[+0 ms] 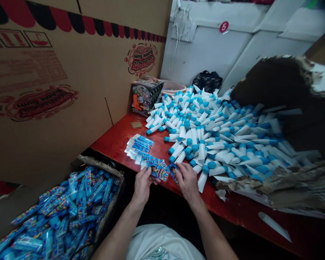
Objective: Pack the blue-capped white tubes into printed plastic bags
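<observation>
1. Holding a shiny packet (pixel 158 169) above the desk (pixel 116 141), left hand (pixel 143 185) and right hand (pixel 188 181) pinch it narrowly with their fingers (pixel 180 167).
2. Heaped nearby: white tubes (pixel 206 137) (blue caps); a few packets (pixel 139 148) lie beside them, and many more fill a box (pixel 100 165).

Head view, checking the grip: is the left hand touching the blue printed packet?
Touching. The head view plainly shows the left hand with its fingers on the lower edge of the blue printed packet, just above the red table.

Soft, even indoor light, faint shadows, darker lower corners, and strong wide-angle bending toward the frame's edges.
</observation>
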Motion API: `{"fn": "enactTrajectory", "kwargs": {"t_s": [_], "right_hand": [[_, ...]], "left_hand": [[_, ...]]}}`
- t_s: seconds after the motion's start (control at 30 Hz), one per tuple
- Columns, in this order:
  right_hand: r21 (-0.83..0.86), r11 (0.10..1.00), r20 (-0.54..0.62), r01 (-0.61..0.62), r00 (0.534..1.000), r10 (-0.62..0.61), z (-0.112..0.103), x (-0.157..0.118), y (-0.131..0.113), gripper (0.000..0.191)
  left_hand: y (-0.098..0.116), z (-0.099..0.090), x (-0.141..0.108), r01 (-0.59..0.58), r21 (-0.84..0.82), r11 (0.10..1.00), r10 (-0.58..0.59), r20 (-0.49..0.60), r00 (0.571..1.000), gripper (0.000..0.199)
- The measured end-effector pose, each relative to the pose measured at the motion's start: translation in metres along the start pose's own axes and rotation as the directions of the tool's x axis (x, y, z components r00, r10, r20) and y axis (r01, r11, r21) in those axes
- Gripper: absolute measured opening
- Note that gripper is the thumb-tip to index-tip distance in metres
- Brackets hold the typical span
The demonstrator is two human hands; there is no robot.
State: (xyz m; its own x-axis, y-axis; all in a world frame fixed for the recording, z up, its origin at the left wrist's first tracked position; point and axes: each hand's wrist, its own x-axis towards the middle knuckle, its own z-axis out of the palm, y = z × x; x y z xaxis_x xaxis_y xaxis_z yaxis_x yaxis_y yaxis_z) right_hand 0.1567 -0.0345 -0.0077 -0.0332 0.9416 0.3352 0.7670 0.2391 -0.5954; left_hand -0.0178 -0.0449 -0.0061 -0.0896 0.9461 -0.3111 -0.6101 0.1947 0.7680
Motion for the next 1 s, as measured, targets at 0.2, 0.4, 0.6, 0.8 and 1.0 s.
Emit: {"fn": "enactTrajectory", "kwargs": {"t_s": [0.2, 0.4, 0.6, 0.8, 1.0], "right_hand": [[0.352, 0.932, 0.187, -0.084, 0.982, 0.018, 0.015, -0.005, -0.019, 0.022], [0.391, 0.894, 0.218, -0.219, 0.966, 0.141, 0.024, -0.01, -0.018, 0.038], [0.34, 0.922, 0.244, -0.184, 0.964, 0.102, 0.016, 0.009, -0.012, 0.049], [-0.411, 0.879, 0.079, 0.243, 0.97, -0.231, 0.006, 0.056, 0.011, 0.029], [-0.516, 0.776, 0.19, 0.363, 0.932, -0.31, 0.011, 0.073, 0.023, 0.024]], "left_hand": [[-0.01, 0.007, -0.006, 0.026, 0.004, 1.0, -0.026, 0.116, 0.993, 0.029], [-0.019, 0.01, -0.004, -0.049, 0.084, 0.995, 0.044, 0.059, 0.997, 0.031], [-0.014, 0.019, 0.01, -0.051, -0.038, 0.998, 0.05, -0.029, 0.998, 0.03], [-0.004, 0.013, 0.026, 0.132, -0.311, 0.941, -0.131, 0.024, 0.991, 0.03], [0.0, 0.0, 0.03, 0.188, -0.382, 0.905, -0.194, 0.024, 0.981, 0.024]]}}
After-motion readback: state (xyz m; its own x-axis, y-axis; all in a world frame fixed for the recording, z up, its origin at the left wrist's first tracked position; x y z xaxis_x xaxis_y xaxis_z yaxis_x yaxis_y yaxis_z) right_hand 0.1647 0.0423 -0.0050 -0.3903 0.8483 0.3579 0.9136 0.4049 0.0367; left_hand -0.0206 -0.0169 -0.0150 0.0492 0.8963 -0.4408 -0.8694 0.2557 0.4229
